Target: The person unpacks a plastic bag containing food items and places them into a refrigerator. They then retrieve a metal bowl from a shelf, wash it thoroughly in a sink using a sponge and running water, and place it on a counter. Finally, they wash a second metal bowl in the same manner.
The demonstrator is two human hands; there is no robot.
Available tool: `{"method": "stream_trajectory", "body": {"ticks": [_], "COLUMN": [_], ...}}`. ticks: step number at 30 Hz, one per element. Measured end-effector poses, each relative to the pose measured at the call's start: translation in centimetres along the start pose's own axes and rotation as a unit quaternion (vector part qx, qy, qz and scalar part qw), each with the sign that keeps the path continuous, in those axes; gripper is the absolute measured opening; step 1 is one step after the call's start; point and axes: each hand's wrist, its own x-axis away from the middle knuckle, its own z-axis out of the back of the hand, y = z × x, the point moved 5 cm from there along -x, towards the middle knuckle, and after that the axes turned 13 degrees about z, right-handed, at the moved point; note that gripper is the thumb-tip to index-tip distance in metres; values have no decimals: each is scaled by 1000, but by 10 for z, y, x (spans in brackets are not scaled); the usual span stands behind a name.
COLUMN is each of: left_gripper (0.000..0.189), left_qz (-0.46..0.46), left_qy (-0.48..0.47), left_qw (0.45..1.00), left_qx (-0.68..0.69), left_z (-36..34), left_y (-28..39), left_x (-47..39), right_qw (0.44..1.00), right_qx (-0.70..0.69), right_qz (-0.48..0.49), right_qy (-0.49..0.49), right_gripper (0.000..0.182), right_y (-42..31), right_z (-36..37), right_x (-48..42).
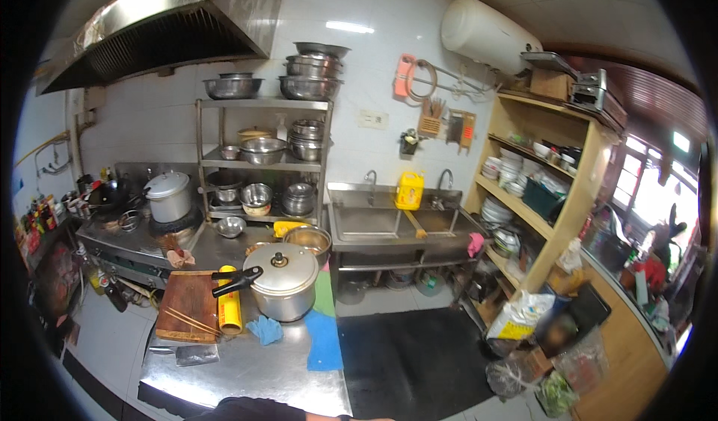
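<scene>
A dark sleeve [252,410] and a thin strip of wrist with a dark band cross the bottom edge, apparently my left arm. Only a sliver of my left hand [376,419] shows, so its fingers are hidden. My right hand is out of view. Before me is a steel table [247,382] bearing a lidded pressure cooker [286,300] with a black handle. Left of it lie a yellow roll [229,306] and a wooden cutting board [185,295] with chopsticks [190,321] across it. A cleaver [196,355] rests nearer me. Beside the cooker is a crumpled blue cloth [265,330].
A double steel sink [370,224] with a yellow jug [410,191] stands at the back wall. A stove with a tall pot [168,199] is at left, near a rack of steel bowls [263,152]. Wooden shelves [521,208] and bags [519,317] line the right.
</scene>
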Motion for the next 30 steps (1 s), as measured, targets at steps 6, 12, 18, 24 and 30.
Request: {"method": "stream_trajectory", "body": {"ticks": [6,12,18,24,30], "left_gripper": [14,17,22,13,16], "left_qz": [-226,-403,-470,-459,-361], "left_qy": [260,478,548,720,868], "left_qw": [935,766,687,504,140], "left_qx": [79,149,82,-132,-311], "left_z": [146,256,318,333,328], "left_y": [98,208,356,515,644], "left_x": [41,114,177,303,405], "right_qw": [979,956,943,924,873], "right_qx": [-120,-15,-82,-84,59], "right_qz": [12,87,1,57,342], "right_qy": [-162,-278,-324,-370,-341], "right_gripper": [20,19,18,21,28], "right_y": [-42,13,24,-64,-230], "right_z": [-9,-38,-59,-105,-186], "right_x": [-183,-345,-502,-717,-954]}}
